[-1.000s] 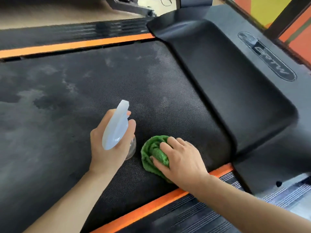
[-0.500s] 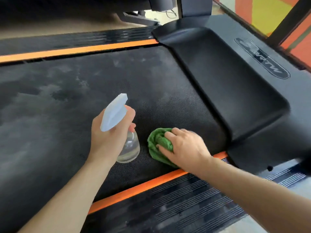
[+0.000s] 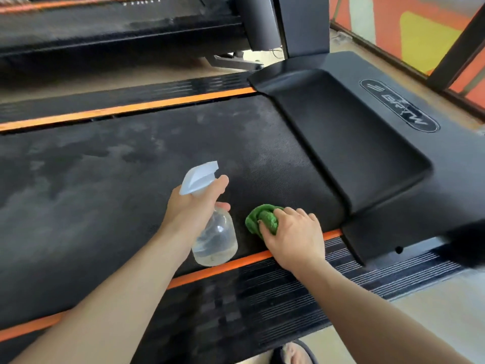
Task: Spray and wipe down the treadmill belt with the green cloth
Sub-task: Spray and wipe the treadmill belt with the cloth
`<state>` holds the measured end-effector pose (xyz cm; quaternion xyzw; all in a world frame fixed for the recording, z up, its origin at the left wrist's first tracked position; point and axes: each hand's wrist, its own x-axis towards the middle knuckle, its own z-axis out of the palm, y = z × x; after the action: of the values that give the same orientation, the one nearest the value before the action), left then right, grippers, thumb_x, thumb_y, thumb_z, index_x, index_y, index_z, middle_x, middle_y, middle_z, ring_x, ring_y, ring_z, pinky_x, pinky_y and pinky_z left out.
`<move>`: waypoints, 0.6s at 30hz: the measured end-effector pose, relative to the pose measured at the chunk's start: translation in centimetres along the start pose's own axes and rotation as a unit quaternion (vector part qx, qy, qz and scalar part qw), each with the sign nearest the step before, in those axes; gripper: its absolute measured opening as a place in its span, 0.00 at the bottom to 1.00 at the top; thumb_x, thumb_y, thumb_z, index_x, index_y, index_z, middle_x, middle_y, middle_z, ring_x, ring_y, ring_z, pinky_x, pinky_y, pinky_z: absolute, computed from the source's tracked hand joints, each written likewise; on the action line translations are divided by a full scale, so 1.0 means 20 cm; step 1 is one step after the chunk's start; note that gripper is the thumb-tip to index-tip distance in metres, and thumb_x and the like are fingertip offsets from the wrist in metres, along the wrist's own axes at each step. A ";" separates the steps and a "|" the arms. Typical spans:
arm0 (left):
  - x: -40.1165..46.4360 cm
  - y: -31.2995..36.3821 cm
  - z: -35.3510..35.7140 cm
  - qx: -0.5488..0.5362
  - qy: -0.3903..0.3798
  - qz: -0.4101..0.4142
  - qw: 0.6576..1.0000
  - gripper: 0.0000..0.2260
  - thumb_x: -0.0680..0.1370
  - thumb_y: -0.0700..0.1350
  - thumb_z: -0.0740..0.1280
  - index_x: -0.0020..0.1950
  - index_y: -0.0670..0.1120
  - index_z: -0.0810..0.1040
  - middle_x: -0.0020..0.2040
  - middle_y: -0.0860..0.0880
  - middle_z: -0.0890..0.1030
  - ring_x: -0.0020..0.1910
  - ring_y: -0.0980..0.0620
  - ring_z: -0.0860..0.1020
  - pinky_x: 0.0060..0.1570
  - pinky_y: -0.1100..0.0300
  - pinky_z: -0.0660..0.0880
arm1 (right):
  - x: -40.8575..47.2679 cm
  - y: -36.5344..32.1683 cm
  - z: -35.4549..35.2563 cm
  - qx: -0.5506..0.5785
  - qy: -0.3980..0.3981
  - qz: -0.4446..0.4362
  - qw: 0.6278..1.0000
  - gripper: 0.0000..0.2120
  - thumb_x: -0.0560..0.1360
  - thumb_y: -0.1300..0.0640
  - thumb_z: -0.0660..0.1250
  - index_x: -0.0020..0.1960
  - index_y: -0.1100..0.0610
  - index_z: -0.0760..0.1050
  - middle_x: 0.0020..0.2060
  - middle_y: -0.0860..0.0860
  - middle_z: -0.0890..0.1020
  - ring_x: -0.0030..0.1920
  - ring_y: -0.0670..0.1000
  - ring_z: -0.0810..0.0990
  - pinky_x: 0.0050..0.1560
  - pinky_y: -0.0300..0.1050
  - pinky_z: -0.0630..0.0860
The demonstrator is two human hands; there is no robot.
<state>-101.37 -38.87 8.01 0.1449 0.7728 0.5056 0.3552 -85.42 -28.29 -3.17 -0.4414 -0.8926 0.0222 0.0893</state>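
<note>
The black treadmill belt [image 3: 110,185] runs across the view, patchy with grey dust and damp marks on its left part. My left hand [image 3: 193,206] grips a clear spray bottle [image 3: 216,240] by the neck, its white nozzle [image 3: 198,177] pointing up and to the right. The bottle hangs just above the belt's near edge. My right hand [image 3: 294,236] presses a bunched green cloth [image 3: 262,219] onto the belt beside the near orange strip, close to the motor cover.
Orange strips [image 3: 236,264] and ribbed black side rails [image 3: 275,306] border the belt. The black motor cover [image 3: 354,143] rises at the right. A second treadmill [image 3: 118,35] stands behind. My foot in a sandal [image 3: 294,353] shows at the bottom edge.
The view has pulled back and tilted up. The bottle now hangs more upright with its body in full view, and my right hand and the cloth sit nearer the orange strip.
</note>
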 end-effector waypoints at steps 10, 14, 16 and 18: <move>0.11 -0.19 -0.22 0.002 0.060 -0.078 0.995 0.14 0.77 0.59 0.73 0.43 0.48 0.86 0.39 0.53 0.88 0.43 0.51 0.87 0.51 0.53 0.81 | 0.00 -0.02 0.01 -0.040 0.038 0.052 0.997 0.17 0.75 0.39 0.62 0.42 0.52 0.78 0.39 0.49 0.81 0.43 0.56 0.79 0.46 0.52 0.73; 0.08 -0.26 -0.30 0.019 0.040 -0.110 0.993 0.13 0.75 0.58 0.73 0.41 0.49 0.83 0.34 0.51 0.85 0.39 0.48 0.84 0.54 0.47 0.82 | -0.01 -0.02 0.01 -0.031 0.039 0.059 0.997 0.16 0.74 0.41 0.65 0.41 0.53 0.77 0.39 0.50 0.81 0.43 0.57 0.79 0.45 0.51 0.72; 0.07 -0.26 -0.33 0.038 0.038 -0.120 0.991 0.14 0.75 0.58 0.72 0.41 0.47 0.83 0.35 0.52 0.86 0.40 0.48 0.84 0.53 0.50 0.81 | -0.01 -0.03 0.01 -0.028 0.043 0.059 0.997 0.15 0.74 0.41 0.66 0.40 0.53 0.77 0.38 0.50 0.81 0.42 0.58 0.79 0.45 0.51 0.72; 0.06 -0.26 -0.35 0.043 0.041 -0.119 0.991 0.14 0.76 0.57 0.73 0.43 0.46 0.85 0.37 0.54 0.88 0.45 0.49 0.86 0.56 0.51 0.82 | -0.01 -0.03 0.01 -0.026 0.047 0.059 0.997 0.16 0.74 0.42 0.67 0.40 0.54 0.77 0.38 0.50 0.81 0.42 0.58 0.79 0.44 0.51 0.72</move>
<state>-106.32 -45.21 4.53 0.0462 0.8194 0.4320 0.3739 -85.74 -28.81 -3.41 -0.4964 -0.8598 -0.0172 0.1184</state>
